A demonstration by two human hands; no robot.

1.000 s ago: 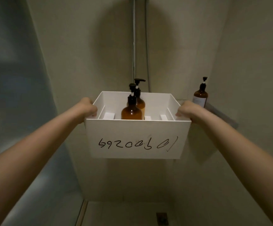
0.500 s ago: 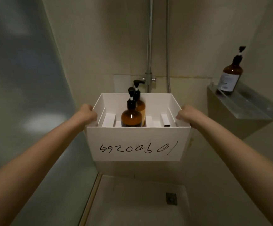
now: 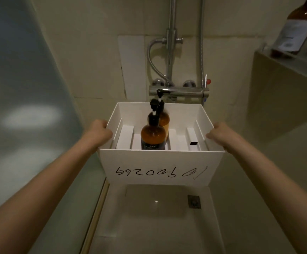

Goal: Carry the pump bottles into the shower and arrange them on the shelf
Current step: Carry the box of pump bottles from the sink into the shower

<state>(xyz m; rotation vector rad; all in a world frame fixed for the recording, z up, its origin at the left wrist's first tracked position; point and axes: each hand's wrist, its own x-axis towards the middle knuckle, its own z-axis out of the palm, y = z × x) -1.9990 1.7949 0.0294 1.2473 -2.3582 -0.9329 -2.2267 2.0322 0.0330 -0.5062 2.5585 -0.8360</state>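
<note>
Both arms are reaching out, the left hand (image 3: 98,132) and right hand (image 3: 220,133) each clamping a grip on a side wall of the white box (image 3: 160,167), holding it in the air over the shower floor (image 3: 158,222). Two amber pump bottles (image 3: 153,137) are standing upright in its middle, one behind the other, touching. The glass panel (image 3: 20,107) is crowding the left; the shelf (image 3: 286,70) is jutting in upper right, carrying a third bottle (image 3: 295,32), its top cut off. The mixer tap (image 3: 178,91) is sitting just behind the box. The fingers are hiding behind the walls.
</note>
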